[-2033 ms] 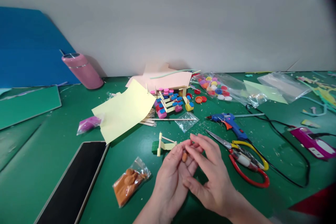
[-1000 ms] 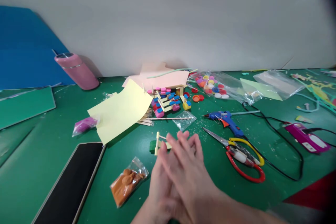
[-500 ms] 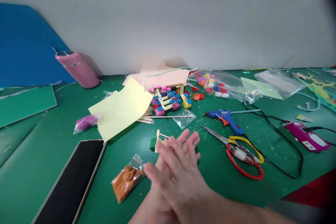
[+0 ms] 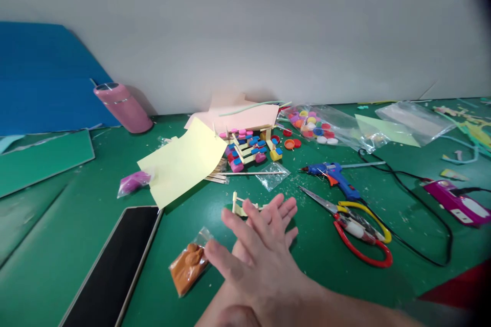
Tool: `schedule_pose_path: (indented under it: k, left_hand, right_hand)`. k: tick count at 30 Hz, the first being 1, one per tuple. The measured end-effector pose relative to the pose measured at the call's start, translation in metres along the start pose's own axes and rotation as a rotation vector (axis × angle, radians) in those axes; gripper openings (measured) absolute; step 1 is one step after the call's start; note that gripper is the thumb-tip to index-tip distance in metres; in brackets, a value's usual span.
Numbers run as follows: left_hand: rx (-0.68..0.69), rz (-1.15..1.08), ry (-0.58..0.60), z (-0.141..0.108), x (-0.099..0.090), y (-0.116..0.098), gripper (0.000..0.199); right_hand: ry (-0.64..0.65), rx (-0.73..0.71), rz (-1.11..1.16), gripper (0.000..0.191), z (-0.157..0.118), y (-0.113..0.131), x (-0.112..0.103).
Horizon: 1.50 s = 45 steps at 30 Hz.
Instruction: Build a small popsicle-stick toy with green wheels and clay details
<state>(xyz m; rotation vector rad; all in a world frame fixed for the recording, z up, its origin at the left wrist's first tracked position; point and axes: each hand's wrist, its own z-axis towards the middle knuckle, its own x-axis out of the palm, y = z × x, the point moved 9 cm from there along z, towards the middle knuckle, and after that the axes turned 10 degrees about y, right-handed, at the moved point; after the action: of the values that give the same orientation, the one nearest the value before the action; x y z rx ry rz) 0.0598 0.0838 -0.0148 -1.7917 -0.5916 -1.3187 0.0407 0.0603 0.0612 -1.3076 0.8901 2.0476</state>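
Observation:
My right hand (image 4: pixel 264 265) lies flat across the palm of my left hand (image 4: pixel 288 210), fingers stretched out and spread. Below it, only the fingers and part of the wrist of the left one show, also extended. Whether anything sits between the palms is hidden. Just beyond the fingertips is a small cream stick piece (image 4: pixel 235 203), partly covered by the hands. Left of my thumb lies a clear packet of orange clay (image 4: pixel 188 268).
Scissors (image 4: pixel 355 227) and a blue glue gun (image 4: pixel 335 178) with its cord lie to the right. A phone (image 4: pixel 115 265), yellow paper (image 4: pixel 184 163) and purple clay packet (image 4: pixel 134 183) are left. Small colourful models (image 4: pixel 249 150), a bag of caps (image 4: pixel 312 125) and a pink tumbler (image 4: pixel 125 107) stand behind.
The right hand has shifted slightly over the left, with palms still together. A green block beside the cream stick piece no longer shows. The whole view has moved a little.

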Motion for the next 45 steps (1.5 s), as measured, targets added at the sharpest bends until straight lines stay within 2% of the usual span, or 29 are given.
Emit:
schedule_pose_path:
  k: [2, 6, 9, 14, 16, 18, 22, 25, 33, 36, 39, 45]
  left_hand:
    - [0.020, 0.008, 0.008, -0.001, 0.001, 0.004, 0.038]
    - [-0.048, -0.046, 0.000, -0.003, 0.004, 0.014, 0.028]
    - [-0.014, -0.062, -0.035, -0.002, 0.001, 0.008, 0.018]
    - [-0.006, -0.073, -0.022, 0.000, 0.000, 0.003, 0.025]
    - [-0.004, -0.101, -0.035, 0.000, -0.001, 0.002, 0.026]
    - [-0.005, -0.125, -0.044, -0.001, -0.002, 0.002, 0.026]
    - [-0.036, -0.118, -0.036, -0.001, -0.001, 0.005, 0.030]
    - [-0.015, -0.072, -0.020, -0.002, 0.000, 0.003, 0.030]
    - [-0.039, -0.040, 0.033, -0.003, 0.008, 0.003, 0.031]
    - [-0.023, 0.079, -0.004, -0.005, 0.004, 0.000, 0.021]
    - [-0.064, 0.201, -0.063, -0.008, -0.001, 0.001, 0.012]
    - [-0.064, 0.254, -0.082, -0.008, -0.002, -0.003, 0.012]
  right_hand:
    - [0.008, -0.004, -0.003, 0.071, 0.010, -0.003, -0.005]
    - [-0.064, 0.117, -0.048, 0.059, 0.017, -0.041, -0.024]
    - [-0.125, 0.153, -0.049, 0.045, 0.007, -0.058, -0.032]
    - [-0.307, 0.212, 0.187, 0.032, -0.020, -0.073, -0.046]
    - [-0.338, 0.214, 0.239, 0.026, -0.030, -0.075, -0.046]
    - [-0.291, 0.193, 0.224, 0.023, -0.035, -0.072, -0.040]
    - [-0.187, 0.159, 0.180, 0.034, -0.040, -0.064, -0.021]
    - [-0.212, 0.168, 0.191, 0.028, -0.040, -0.063, -0.017]
    - [-0.256, 0.229, 0.248, 0.021, -0.043, -0.069, -0.028]
    - [-0.274, 0.249, 0.259, 0.022, -0.046, -0.073, -0.037]
    - [-0.251, 0.236, 0.263, 0.021, -0.046, -0.075, -0.039]
    - [-0.237, 0.172, 0.293, 0.040, -0.045, -0.076, -0.038]
